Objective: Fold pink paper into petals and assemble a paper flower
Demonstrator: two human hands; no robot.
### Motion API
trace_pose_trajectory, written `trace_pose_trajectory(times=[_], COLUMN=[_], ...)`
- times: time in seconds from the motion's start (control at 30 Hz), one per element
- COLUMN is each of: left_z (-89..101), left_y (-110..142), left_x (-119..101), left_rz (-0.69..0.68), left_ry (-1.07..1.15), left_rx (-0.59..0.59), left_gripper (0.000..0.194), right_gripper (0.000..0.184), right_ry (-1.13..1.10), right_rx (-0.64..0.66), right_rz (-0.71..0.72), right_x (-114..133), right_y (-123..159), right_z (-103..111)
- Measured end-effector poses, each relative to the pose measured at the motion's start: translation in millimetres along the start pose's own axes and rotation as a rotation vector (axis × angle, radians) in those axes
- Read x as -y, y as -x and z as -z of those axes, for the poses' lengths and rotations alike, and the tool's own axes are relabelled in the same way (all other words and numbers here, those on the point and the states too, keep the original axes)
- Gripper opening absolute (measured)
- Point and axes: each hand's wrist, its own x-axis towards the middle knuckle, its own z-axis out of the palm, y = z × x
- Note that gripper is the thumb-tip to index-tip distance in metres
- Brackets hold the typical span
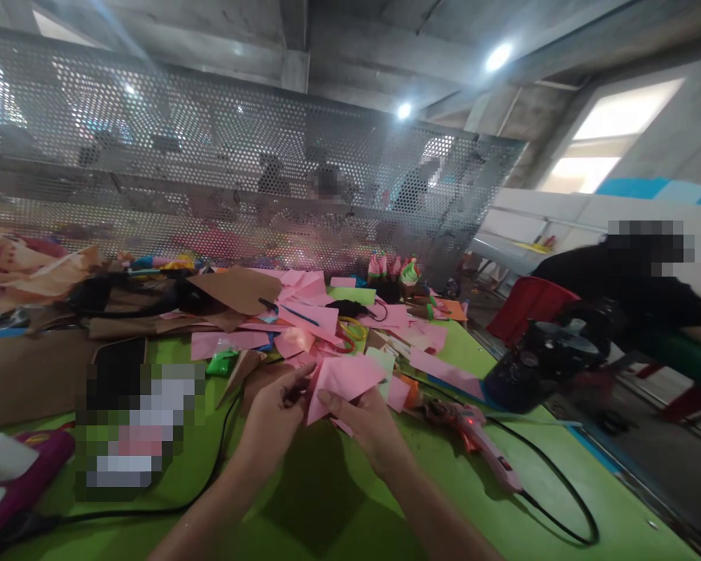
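A folded pink sheet [350,374], paper or thin foam, is held up above the green table in front of me. My right hand [362,417] grips its lower right side, thumb pressed flat on the front and fingers hidden behind. At the sheet's left edge, the curled fingers of my left hand [283,401] pinch it, though the exact contact is partly hidden. To the right of my hands lies a pink glue gun [487,448] with a red light lit and its black cord trailing off.
Pink pieces [307,315] and brown sheets [237,296] pile up at the back. Several small cone-shaped pieces [409,271] stand there. A dark water bottle [517,366] is at the right edge, a purple tool [29,475] at left. A person [607,273] sits at right.
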Motion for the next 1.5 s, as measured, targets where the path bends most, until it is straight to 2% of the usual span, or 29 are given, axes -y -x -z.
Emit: trace_pose_trajectory(times=[0.2, 0.37, 0.47, 0.57, 0.63, 0.73, 1.03, 1.17, 1.33, 1.5], left_z=[0.0, -2.0, -3.0, -1.8, -0.2, 2.0, 2.8, 2.4, 3.1, 1.3], left_y=[-1, 0, 1, 2, 1, -1, 1, 4, 6, 7], left_x=[-2, -4, -4, -2, -2, -3, -10, -10, -11, -7], left_rz=[0.010, 0.075, 0.003, -0.049, -0.062, -0.100, -0.166, -0.182, -0.186, -0.181], left_ry=[0.039, 0.099, 0.016, -0.051, -0.061, -0.080, -0.225, -0.297, -0.329, -0.288], left_rx=[0.013, 0.012, -0.010, 0.017, 0.033, 0.003, -0.030, -0.061, -0.104, -0.116], left_gripper=[0.053, 0.053, 0.052, 0.056, 0.050, 0.029, 0.018, 0.015, 0.012, 0.011], right_gripper=[0.031, 0.030, 0.029, 0.027, 0.025, 0.019, 0.021, 0.021, 0.023, 0.025], right_ry=[0.115, 0.151, 0.118, 0.054, 0.011, -0.002, 0.000, 0.022, 0.090, 0.161], right_rx=[-0.020, -0.008, 0.022, 0.011, -0.016, -0.027, 0.049, 0.109, 0.104, 0.220], right_rz=[0.002, 0.009, 0.024, 0.010, -0.014, -0.033, -0.113, -0.075, -0.034, 0.029], right_x=[-2, -2, 0, 4, 8, 13, 12, 12, 12, 8], right_y=[-1, 1, 3, 5, 7, 9, 10, 11, 11, 10], right_z=[5, 6, 3, 1, 0, 1, 2, 1, 0, 0])
